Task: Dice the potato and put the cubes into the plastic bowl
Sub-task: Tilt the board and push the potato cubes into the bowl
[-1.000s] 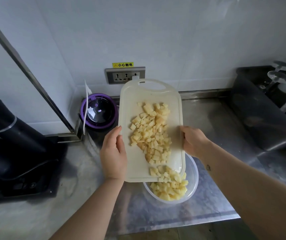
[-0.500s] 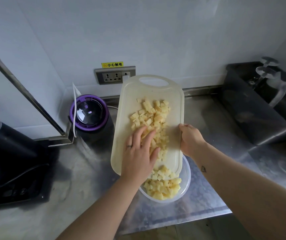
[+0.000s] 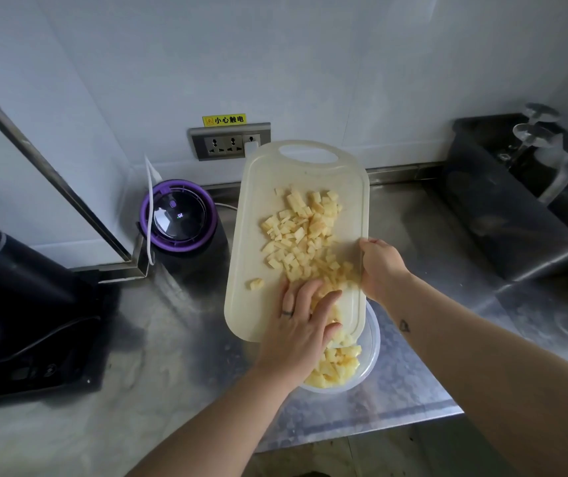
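Since half a second ago, the left hand [image 3: 301,325] has been drawn down the cutting board [image 3: 296,173] toward its lower end, and one cube [image 3: 256,283] is left lying apart near the left edge. The hand is laid flat, fingers straight and spread over the potato cubes [image 3: 303,228]; one ring is worn on it. The one tilted board is gripped at its right edge by the right hand [image 3: 378,266], fingers curled round the rim. Below the board's lower end one plastic bowl [image 3: 374,352] is seen on the steel counter [image 3: 396,390], already holding a heap of cubes [image 3: 339,368]. On the wall, one socket panel [image 3: 229,142] with three outlets is mounted; one white plug [image 3: 250,147] is inserted. Above it, a yellow label [image 3: 224,119] is read as "小心触电".
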Available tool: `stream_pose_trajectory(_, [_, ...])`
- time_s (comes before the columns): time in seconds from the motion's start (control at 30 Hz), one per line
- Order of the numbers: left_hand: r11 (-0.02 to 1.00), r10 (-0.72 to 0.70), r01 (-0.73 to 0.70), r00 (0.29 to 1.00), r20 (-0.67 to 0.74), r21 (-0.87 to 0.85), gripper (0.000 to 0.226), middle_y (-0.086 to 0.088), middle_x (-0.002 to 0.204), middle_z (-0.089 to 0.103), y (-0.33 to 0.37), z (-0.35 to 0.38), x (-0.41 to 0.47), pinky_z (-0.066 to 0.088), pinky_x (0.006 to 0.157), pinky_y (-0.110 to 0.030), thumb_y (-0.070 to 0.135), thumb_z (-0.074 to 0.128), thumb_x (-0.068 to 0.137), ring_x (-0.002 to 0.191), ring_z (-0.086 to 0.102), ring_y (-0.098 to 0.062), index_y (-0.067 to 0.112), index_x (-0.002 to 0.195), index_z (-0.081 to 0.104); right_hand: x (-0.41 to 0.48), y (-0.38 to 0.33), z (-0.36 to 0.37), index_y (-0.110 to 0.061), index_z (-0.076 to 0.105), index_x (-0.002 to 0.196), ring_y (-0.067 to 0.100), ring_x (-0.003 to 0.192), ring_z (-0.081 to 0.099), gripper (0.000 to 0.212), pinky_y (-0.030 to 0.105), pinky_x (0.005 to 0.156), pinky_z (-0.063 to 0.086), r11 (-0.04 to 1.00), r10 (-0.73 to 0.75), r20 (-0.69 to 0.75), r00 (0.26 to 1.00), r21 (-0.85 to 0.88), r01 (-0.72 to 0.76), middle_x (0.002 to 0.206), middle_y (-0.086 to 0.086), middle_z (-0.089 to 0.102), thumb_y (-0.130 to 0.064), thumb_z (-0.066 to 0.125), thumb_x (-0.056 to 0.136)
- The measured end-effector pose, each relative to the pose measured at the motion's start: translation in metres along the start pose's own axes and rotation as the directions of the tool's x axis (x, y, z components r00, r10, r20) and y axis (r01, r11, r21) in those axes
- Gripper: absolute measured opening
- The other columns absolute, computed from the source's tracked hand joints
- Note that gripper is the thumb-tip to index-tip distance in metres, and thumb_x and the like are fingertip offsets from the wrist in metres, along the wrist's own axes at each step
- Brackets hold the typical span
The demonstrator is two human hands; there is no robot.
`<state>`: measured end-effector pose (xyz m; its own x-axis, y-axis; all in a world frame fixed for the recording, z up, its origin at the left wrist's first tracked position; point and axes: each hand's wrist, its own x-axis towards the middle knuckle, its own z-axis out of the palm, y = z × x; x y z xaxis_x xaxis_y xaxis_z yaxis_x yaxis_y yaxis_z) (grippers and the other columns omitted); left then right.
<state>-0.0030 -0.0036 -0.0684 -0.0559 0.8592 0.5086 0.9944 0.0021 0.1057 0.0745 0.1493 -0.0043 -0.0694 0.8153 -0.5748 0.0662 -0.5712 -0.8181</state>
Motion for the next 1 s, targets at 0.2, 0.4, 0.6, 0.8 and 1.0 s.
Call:
stream_pose_trajectory(0.2, [0.985, 0.149, -0.142, 0.987, 0.068, -0.097, 0.033, -0.003, 0.126, 0.043, -0.003, -0.002, -0.004, 0.037, 0.110, -0.043, 0.039, 0.049, 0.089, 0.116, 0.050, -0.026, 0.025, 0.119, 0.051, 0.001, -0.003, -0.002, -0.017, 0.053, 0.085, 0.031, 0.099, 0.061, 0.020, 0.049, 0.097, 0.051, 1.000, -0.008, -0.019, 1.000, -0.011, 0.008, 0.094, 0.007, 0.057, -0.018, 0.044, 0.102])
stream_pose_trajectory(0.4, [0.944, 0.266, -0.233, 0.956, 0.120, -0.233, 0.031, -0.003, 0.128, 0.045, -0.007, -0.015, -0.009, 0.057, 0.083, -0.034, 0.018, 0.057, 0.086, 0.114, 0.054, -0.027, 0.023, 0.116, 0.050, 0.002, -0.001, -0.005, -0.017, 0.053, 0.085, 0.034, 0.107, 0.062, 0.020, 0.050, 0.096, 0.051, 1.000, 0.018, -0.039, 0.999, -0.003, -0.018, 0.095, 0.007, 0.057, -0.019, 0.044, 0.103])
stream_pose_trajectory(0.6, [0.921, 0.252, -0.231, 0.967, 0.027, -0.314, 0.027, -0.002, 0.123, 0.051, -0.009, -0.029, 0.008, 0.055, 0.079, -0.028, 0.010, 0.051, 0.087, 0.101, 0.061, -0.021, 0.018, 0.110, 0.064, 0.000, 0.000, -0.007, -0.015, 0.053, 0.085, 0.028, 0.094, 0.059, 0.020, 0.050, 0.096, 0.051, 1.000, 0.018, -0.034, 0.999, 0.017, -0.018, 0.095, 0.010, 0.058, -0.018, 0.044, 0.103])
stream_pose_trajectory(0.8, [0.991, 0.122, -0.106, 0.969, 0.216, -0.084, 0.051, -0.004, 0.143, 0.043, 0.002, -0.025, 0.063, 0.030, 0.115, -0.045, 0.038, 0.051, 0.093, 0.135, 0.039, -0.025, 0.018, 0.139, 0.046, 0.000, 0.001, -0.012, -0.009, 0.053, 0.105, 0.023, 0.089, 0.058, 0.013, 0.041, 0.089, 0.051, 1.000, -0.016, -0.022, 1.000, 0.021, 0.017, 0.096, 0.009, 0.057, -0.016, 0.042, 0.103])
stream_pose_trajectory(1.0, [0.962, 0.266, -0.274, 0.932, 0.248, 0.001, 0.035, 0.003, 0.114, 0.058, 0.003, -0.016, 0.052, 0.026, 0.111, -0.038, 0.046, 0.051, 0.089, 0.113, 0.051, -0.021, 0.023, 0.111, 0.064, -0.001, -0.002, -0.010, -0.017, 0.053, 0.082, 0.023, 0.090, 0.053, 0.021, 0.040, 0.091, 0.049, 0.999, -0.030, -0.046, 0.998, 0.013, 0.030, 0.090, 0.005, 0.053, -0.017, 0.045, 0.102])
